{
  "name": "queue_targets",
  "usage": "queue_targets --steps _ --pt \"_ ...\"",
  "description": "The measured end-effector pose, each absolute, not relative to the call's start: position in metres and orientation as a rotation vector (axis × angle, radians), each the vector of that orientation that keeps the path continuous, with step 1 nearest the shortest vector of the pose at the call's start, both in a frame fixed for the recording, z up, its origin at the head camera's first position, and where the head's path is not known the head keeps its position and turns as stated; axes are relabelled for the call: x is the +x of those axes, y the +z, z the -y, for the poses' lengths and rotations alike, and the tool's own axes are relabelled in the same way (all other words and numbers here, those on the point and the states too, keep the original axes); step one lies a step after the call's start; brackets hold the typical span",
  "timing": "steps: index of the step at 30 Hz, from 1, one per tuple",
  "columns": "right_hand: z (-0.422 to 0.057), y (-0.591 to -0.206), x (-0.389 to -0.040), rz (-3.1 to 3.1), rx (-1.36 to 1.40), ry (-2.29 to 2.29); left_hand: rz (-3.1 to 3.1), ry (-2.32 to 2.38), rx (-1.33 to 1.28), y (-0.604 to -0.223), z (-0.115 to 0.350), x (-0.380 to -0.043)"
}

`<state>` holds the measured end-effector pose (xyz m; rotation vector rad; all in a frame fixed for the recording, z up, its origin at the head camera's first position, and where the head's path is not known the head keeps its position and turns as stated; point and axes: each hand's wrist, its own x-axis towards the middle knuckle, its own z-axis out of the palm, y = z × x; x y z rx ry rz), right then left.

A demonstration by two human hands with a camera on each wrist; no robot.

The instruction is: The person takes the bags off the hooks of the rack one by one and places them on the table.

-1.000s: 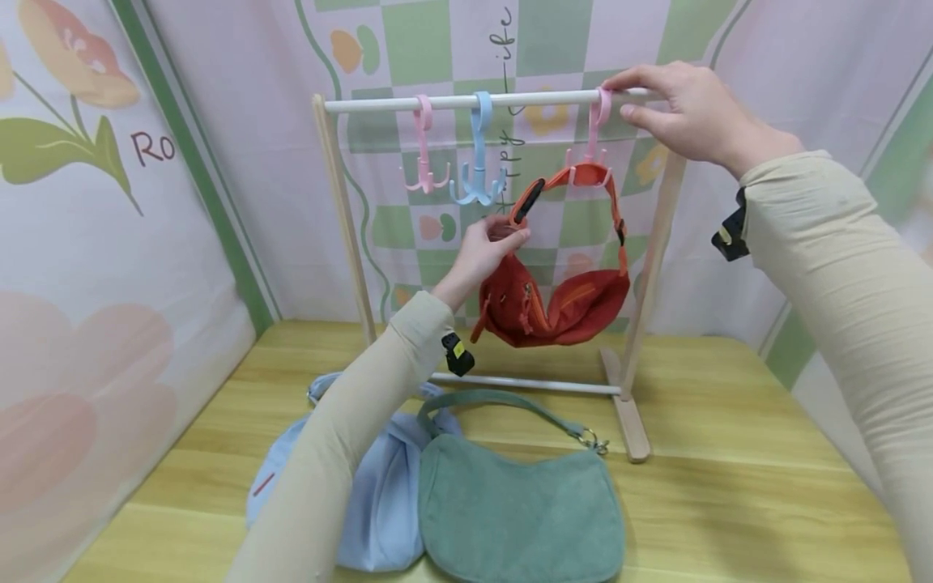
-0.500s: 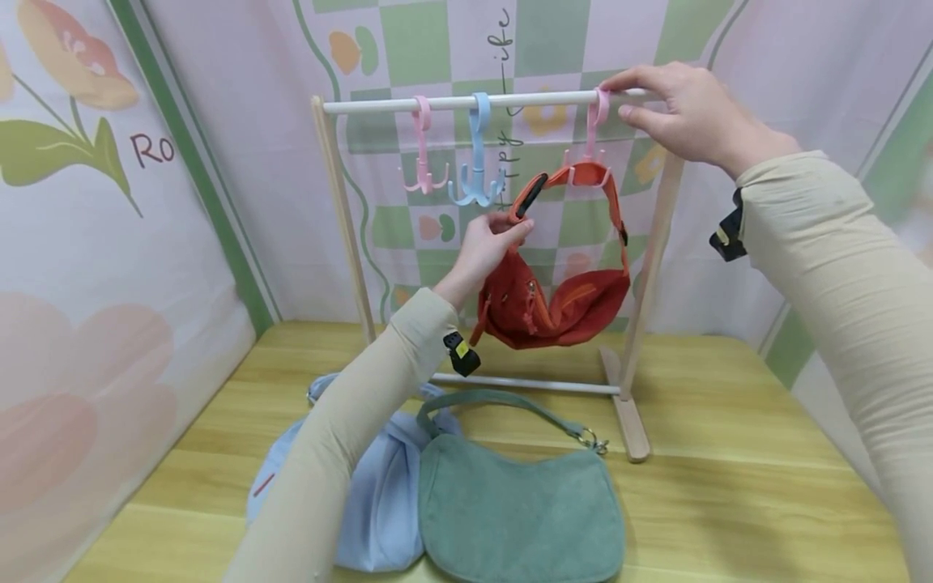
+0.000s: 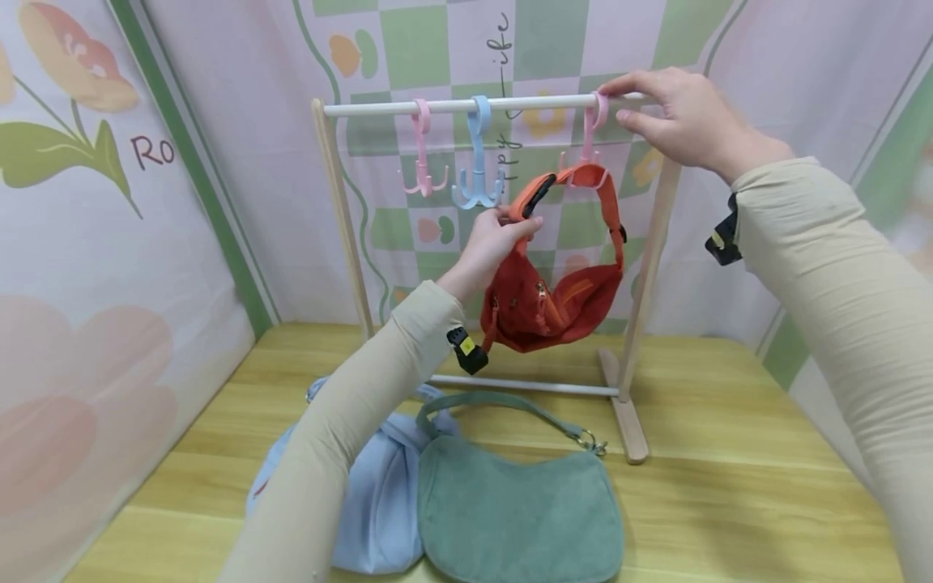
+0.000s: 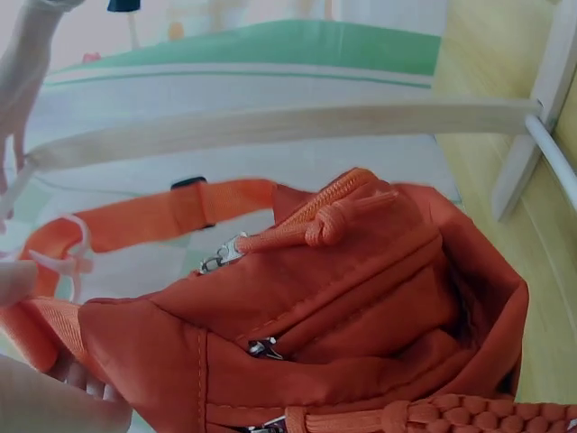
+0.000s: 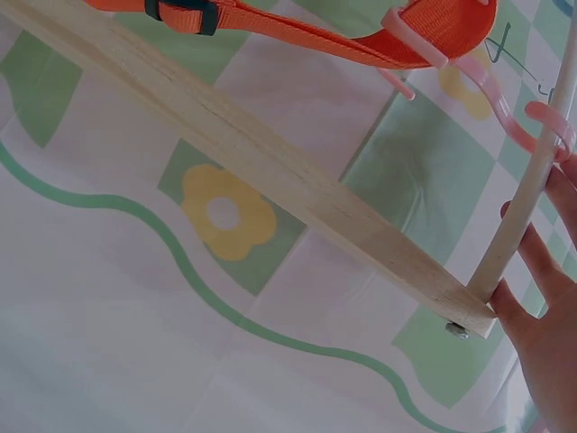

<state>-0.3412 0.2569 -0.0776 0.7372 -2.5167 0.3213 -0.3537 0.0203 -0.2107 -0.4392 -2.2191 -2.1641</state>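
Note:
An orange-red waist bag [image 3: 521, 304] hangs by its strap [image 3: 611, 202] from the right pink hook [image 3: 589, 129] on a rack's white rail [image 3: 539, 103]. My left hand [image 3: 487, 249] grips the strap's left end near the black buckle, just above the bag body. In the left wrist view the bag's zips and knotted cord pulls [image 4: 320, 225] show close up. At the rail's right end my right hand [image 3: 685, 121] holds the rail, its index fingertip by the top of the pink hook. Fingers [image 5: 541, 257] pass around the rail in the right wrist view.
Another pink hook [image 3: 421, 150] and a blue hook [image 3: 478, 154] hang left on the rail. A green shoulder bag [image 3: 521, 510] and a light blue bag [image 3: 382, 502] lie on the wooden table [image 3: 729, 486]. The rack's wooden post [image 3: 652, 251] stands at right.
My left hand has moved slightly right and up with the strap. The bag's left side has shifted right and turned a little. My right hand stays at the rail.

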Motion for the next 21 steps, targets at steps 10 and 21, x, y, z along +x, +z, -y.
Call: queue_targets --steps 10,21 --pt "-0.258 -0.077 -0.341 2.495 0.742 0.322 2.131 -2.299 -0.417 -0.207 -0.033 -0.344" --pt "-0.258 -0.077 -0.342 2.504 0.738 0.314 2.14 -2.237 -0.403 -0.192 -0.037 -0.343"
